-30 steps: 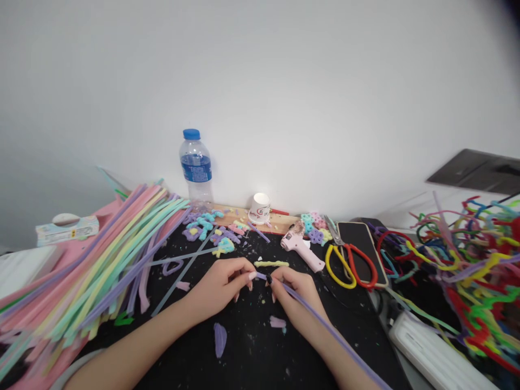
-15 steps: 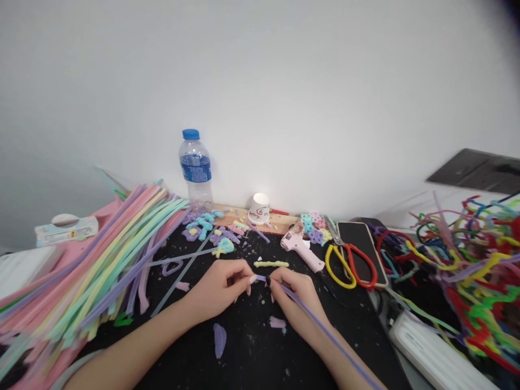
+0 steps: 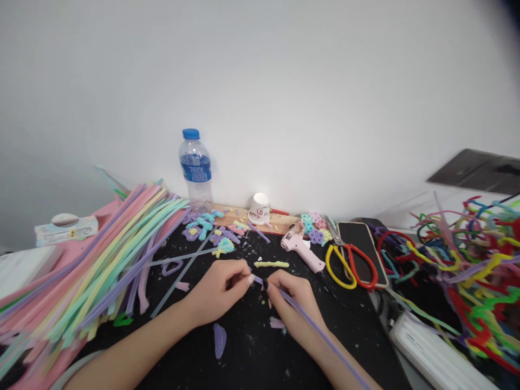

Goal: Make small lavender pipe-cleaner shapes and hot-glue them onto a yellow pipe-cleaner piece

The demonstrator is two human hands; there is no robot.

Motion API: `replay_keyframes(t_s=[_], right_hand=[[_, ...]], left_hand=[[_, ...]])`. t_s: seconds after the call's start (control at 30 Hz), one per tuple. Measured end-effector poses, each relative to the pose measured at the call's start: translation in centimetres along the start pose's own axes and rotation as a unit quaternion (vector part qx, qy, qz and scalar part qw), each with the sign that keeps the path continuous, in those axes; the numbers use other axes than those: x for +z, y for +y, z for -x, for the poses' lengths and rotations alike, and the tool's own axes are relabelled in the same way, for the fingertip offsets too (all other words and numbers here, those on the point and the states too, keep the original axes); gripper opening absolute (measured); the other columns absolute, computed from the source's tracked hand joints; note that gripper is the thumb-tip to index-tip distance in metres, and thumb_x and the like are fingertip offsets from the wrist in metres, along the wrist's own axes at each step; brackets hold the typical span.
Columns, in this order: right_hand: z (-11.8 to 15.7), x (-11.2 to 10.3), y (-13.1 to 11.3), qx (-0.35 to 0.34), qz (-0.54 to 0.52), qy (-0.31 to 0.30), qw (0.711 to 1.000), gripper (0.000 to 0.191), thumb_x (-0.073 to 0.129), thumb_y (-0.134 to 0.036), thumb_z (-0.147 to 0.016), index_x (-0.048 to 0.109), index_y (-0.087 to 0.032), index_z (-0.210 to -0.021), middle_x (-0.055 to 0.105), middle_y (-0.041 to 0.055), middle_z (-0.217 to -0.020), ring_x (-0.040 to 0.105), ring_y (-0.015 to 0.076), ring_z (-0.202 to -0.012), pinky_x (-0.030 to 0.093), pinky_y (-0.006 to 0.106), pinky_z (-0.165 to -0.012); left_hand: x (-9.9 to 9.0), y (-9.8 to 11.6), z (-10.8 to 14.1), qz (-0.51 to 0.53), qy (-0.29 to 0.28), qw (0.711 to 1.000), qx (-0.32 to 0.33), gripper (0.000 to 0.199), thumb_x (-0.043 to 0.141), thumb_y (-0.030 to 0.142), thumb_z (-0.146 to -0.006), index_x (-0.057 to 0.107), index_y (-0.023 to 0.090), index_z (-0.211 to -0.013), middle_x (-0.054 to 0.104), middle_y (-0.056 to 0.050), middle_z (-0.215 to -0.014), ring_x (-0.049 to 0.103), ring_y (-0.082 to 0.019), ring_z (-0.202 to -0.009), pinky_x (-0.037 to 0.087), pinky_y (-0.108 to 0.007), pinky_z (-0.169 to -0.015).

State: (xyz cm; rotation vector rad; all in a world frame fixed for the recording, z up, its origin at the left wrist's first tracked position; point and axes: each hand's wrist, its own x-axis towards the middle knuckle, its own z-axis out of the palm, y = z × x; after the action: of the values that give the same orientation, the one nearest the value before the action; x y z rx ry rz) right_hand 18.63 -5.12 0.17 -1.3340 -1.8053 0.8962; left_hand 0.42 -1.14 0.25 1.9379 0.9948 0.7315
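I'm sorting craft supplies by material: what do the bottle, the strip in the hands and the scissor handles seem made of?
Bottle: clear, glossy plastic; see-through walls.
Purple strip: probably matte, fuzzy chenille; soft-looking edges.
Scissor handles: smooth plastic or rubber coating, seemingly; even red and yellow colour.

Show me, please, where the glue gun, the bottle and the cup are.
Glue gun point(image 3: 307, 254): head view, on its pink handle.
Bottle point(image 3: 196, 168): head view, on its blue label.
Cup point(image 3: 259, 208): head view, on its white side.

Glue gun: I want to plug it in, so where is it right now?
In the head view, the pink glue gun lies right of centre, just left of the scissors.
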Motion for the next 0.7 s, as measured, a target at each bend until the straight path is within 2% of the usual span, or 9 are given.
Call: replay_keyframes(t_s=[0.13, 0.3, 0.7], right_hand=[[-0.1, 0.0, 0.0, 0.066, -0.106, -0.005, 0.992, 0.024, 0.046, -0.023, -0.084, 0.050, -0.017, -0.062, 0.048, -0.0040, -0.053, 0.039, 0.0083, -0.048, 0.029, 0.020, -0.046], [-0.1, 0.2, -0.5, 0.096, -0.182, -0.024, 0.978, 0.024, 0.048, -0.025, -0.084, 0.050, -0.016, -0.062, 0.044, -0.0051, -0.051, 0.035, 0.0069, -0.046, 0.027, 0.019, -0.043], [0.1, 0.9, -0.5, 0.128, -0.232, -0.024, 0.964, 0.024, 0.048, -0.027, -0.084, 0.047, -0.017, -0.063, 0.044, -0.0064, -0.049, 0.033, 0.0064, -0.043, 0.025, 0.018, -0.042]], left_hand=[[-0.2, 0.1, -0.1, 0.125, -0.030, 0.991, -0.045, 0.037, 0.032, 0.038, -0.091, 0.055, 0.014, -0.075, 0.053, 0.001, -0.061, 0.044, -0.008, -0.045, 0.035, -0.020, -0.046], [0.4, 0.2, 0.0, 0.139, -0.051, 0.987, -0.062, 0.041, 0.037, 0.043, -0.090, 0.050, 0.015, -0.063, 0.045, 0.004, -0.052, 0.040, -0.007, -0.041, 0.032, -0.018, -0.042], [1.1, 0.3, 0.4, 0.179, -0.050, 0.978, -0.095, 0.043, 0.035, 0.048, -0.089, 0.047, 0.016, -0.063, 0.038, 0.006, -0.049, 0.035, -0.007, -0.042, 0.027, -0.018, -0.039]])
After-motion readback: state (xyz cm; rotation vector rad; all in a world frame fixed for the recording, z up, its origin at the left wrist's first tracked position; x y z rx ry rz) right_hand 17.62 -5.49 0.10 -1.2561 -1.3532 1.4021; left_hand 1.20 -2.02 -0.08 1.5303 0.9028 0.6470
